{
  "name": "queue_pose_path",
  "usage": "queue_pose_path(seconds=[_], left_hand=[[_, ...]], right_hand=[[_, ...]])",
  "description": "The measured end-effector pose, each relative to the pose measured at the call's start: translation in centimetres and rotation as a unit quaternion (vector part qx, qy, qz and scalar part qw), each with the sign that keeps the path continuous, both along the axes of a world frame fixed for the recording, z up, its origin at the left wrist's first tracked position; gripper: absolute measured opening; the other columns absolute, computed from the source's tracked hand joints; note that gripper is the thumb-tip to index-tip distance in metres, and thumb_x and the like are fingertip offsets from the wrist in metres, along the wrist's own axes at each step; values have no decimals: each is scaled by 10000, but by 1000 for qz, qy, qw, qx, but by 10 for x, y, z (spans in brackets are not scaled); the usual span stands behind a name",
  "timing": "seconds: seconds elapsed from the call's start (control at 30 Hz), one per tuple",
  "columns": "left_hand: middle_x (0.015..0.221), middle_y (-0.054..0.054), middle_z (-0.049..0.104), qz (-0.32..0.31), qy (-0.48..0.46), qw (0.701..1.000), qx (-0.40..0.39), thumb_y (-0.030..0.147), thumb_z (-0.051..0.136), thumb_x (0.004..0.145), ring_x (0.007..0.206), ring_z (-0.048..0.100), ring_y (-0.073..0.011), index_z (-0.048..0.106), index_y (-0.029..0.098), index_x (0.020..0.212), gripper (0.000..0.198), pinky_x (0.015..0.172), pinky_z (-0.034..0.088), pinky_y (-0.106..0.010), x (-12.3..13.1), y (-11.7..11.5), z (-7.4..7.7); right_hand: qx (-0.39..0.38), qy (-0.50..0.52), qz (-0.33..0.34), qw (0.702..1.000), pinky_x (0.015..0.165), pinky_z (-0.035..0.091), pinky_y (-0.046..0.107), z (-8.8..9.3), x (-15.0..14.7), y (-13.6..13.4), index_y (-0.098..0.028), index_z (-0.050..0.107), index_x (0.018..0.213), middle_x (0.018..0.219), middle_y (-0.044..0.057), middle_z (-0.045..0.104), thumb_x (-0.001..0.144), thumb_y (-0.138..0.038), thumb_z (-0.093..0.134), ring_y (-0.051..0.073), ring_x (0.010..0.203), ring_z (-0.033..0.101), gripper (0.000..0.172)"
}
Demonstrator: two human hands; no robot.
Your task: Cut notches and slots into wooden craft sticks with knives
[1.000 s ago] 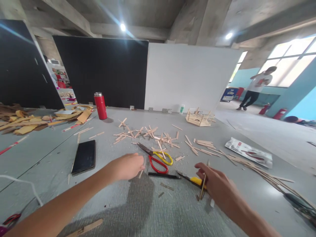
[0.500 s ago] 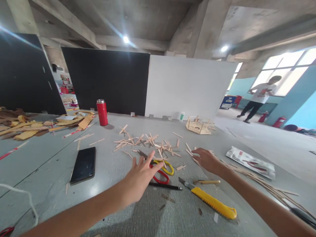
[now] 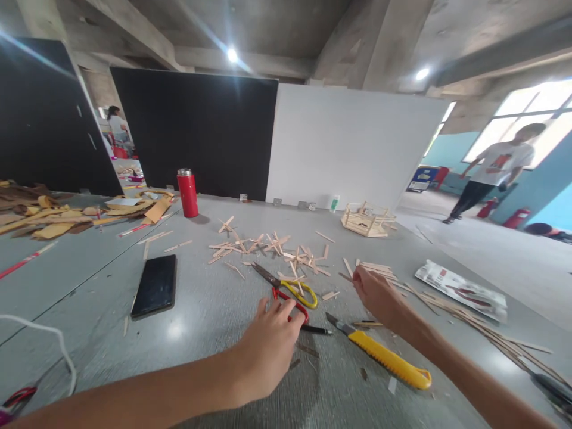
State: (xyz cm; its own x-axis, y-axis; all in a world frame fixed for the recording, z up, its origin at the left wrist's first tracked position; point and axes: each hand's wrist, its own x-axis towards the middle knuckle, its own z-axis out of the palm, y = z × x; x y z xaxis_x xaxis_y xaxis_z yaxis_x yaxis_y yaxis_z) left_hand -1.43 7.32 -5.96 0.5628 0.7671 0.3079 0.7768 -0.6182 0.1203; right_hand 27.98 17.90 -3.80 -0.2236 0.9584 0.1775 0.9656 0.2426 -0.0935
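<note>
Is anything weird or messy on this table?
Yes. The yellow knife lies unheld with its blade sticking out, which looks risky. Beyond the scissors, short wooden sticks are strewn every which way, like a spill.

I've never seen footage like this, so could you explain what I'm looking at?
There's no machine: a person's bare left hand and right hand are seen by a camera worn on the head, looking forward and down. On the grey table lie scattered wooden pieces, scissors, a yellow knife and a dark phone; a red bottle and a small wooden frame stand farther back. The left hand is open by the scissors; whether it touches them is unclear. The right hand's fingers seem to touch a thin strip, perhaps pinching it.
</note>
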Motion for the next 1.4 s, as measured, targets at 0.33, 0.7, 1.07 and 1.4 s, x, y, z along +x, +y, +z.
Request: queue_pose_path(seconds=[0.33,0.7,1.07,1.4], left_hand=[[862,-94,716,0,37,995,92,108,594,954,834,704,-272,730,105,959,136,884,586,-538,16,-40,-20],[829,-95,716,5,23,981,193,146,629,943,749,663,-238,767,102,885,156,838,571,-483,19,-64,-34],[1092,-140,790,46,-4,955,293,218,548,970,964,693,-253,778,81,1071,286,861,492,-399,35,-93,-55],[878,-117,814,59,-2,946,320,179,576,926,810,761,-278,728,114,988,177,853,486,-431,36,-100,-56]], right_hand=[[-141,93,211,963,664,531,249,5,-75,-131,-232,647,852,819,-10,731,985,-156,575,146,711,675,170],[49,-50,200,977,528,436,316,-29,-71,-105,-176,649,1141,928,110,739,892,1,429,240,677,729,377],[5,66,156,985,492,379,237,-4,-66,-99,-261,450,819,591,-54,502,899,-144,486,131,494,483,146],[-372,425,71,822,379,357,192,-19,-83,-128,-228,542,833,580,-49,582,1015,-503,573,82,409,447,331]])
